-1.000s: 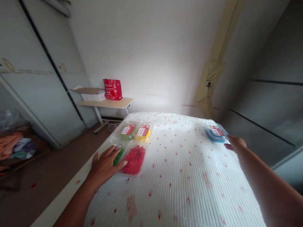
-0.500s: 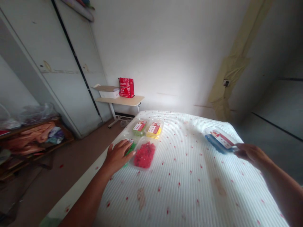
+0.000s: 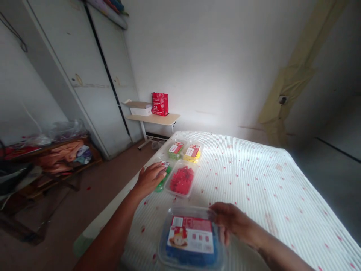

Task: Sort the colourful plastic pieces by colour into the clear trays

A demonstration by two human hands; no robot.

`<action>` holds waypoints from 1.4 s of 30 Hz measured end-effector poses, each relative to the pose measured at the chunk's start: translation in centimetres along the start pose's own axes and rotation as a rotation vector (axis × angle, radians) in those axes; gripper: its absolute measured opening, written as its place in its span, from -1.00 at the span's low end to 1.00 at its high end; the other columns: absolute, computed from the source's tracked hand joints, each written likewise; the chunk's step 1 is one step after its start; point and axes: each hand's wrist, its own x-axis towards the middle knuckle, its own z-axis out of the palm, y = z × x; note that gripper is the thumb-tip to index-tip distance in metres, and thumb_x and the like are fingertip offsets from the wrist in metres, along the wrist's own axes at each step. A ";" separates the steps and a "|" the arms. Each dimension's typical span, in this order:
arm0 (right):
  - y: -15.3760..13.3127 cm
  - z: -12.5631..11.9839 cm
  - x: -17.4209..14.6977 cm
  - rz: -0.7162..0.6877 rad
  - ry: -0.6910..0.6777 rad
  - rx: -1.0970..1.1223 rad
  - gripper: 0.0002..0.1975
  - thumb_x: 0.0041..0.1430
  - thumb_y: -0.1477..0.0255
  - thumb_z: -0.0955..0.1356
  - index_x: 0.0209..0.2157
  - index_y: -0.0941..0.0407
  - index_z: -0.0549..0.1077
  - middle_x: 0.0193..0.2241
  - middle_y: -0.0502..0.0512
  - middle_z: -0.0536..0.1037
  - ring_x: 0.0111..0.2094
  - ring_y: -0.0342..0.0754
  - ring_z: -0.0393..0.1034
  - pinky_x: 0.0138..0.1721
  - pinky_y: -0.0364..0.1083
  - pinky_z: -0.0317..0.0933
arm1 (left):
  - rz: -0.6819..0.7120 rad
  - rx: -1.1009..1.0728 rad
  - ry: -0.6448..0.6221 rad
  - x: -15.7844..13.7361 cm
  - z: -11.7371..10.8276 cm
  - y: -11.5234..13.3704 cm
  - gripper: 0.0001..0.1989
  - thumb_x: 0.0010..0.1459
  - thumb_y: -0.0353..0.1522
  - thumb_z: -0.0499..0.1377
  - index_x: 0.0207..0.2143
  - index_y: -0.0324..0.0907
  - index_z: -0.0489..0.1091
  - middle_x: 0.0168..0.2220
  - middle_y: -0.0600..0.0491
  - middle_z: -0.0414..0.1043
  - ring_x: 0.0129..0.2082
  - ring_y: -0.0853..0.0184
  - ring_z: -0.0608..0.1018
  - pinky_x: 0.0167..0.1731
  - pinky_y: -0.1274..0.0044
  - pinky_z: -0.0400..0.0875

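My right hand point(image 3: 229, 220) grips the right edge of a clear plastic container point(image 3: 190, 241) with blue contents and a red-and-white label on its lid, close to me. My left hand point(image 3: 150, 177) lies with its fingers outstretched over a container of green pieces point(image 3: 163, 180), partly covering it. Just right of those fingers is a container of red pieces point(image 3: 182, 180), with no label showing. Behind these stand two labelled containers, one with light green pieces point(image 3: 175, 150) and one with yellow pieces point(image 3: 193, 152).
Everything stands on a bed with a striped, red-dotted sheet point(image 3: 239, 177). A small table point(image 3: 158, 119) at the back holds a red bag point(image 3: 160, 104) and a white box point(image 3: 141, 110). Left are a wardrobe point(image 3: 79, 82) and a wooden shelf with cloth point(image 3: 70, 150).
My right hand has carried the blue container from the far right of the bed to the near middle. My left hand stays at the green container. The view has turned slightly right-to-left.
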 end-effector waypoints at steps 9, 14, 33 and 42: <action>0.3 3.8 5.5 -0.014 0.045 0.066 -0.65 -0.15 0.19 0.38 -0.42 0.16 0.31 -0.68 -0.07 0.42 -0.68 -0.21 0.32 -0.68 -0.22 0.19 | 0.019 -0.004 0.034 -0.4 -0.3 -0.6 -0.62 0.21 -0.18 -0.07 -0.02 -0.04 0.37 0.14 0.04 0.27 0.15 0.26 0.28 0.15 0.29 0.06; 1.2 5.2 6.2 0.002 0.138 0.117 -0.63 -0.14 0.19 0.41 -0.42 0.13 0.26 -0.66 -0.10 0.39 -0.65 -0.17 0.36 -0.62 -0.17 0.26 | 0.019 -0.027 0.051 -0.7 -0.2 -0.3 -0.60 0.21 -0.18 -0.09 -0.02 -0.07 0.38 0.15 0.02 0.26 0.15 0.24 0.28 0.17 0.25 0.02; 3.4 -0.2 0.4 -0.028 0.131 0.085 -0.52 -0.02 -0.01 0.32 -0.34 0.16 0.35 -0.39 0.05 0.48 -0.59 -0.24 0.34 -0.59 -0.21 0.21 | -0.374 0.182 0.037 -10.1 -4.4 2.7 -0.53 0.17 -0.06 -0.13 -0.58 -0.12 0.34 -0.51 0.09 0.45 -0.44 0.32 0.47 -0.47 0.55 0.18; 2.0 5.8 3.9 -0.074 0.000 0.193 -0.32 -0.19 0.08 0.42 -0.07 0.11 0.19 -0.55 -0.09 0.43 -0.68 -0.22 0.32 -0.67 -0.22 0.17 | -0.376 -0.160 -0.101 -11.6 -2.9 0.9 -0.59 0.07 -0.07 0.00 -0.21 -0.10 0.45 -0.32 0.08 0.55 -0.26 0.24 0.55 -0.32 0.57 0.35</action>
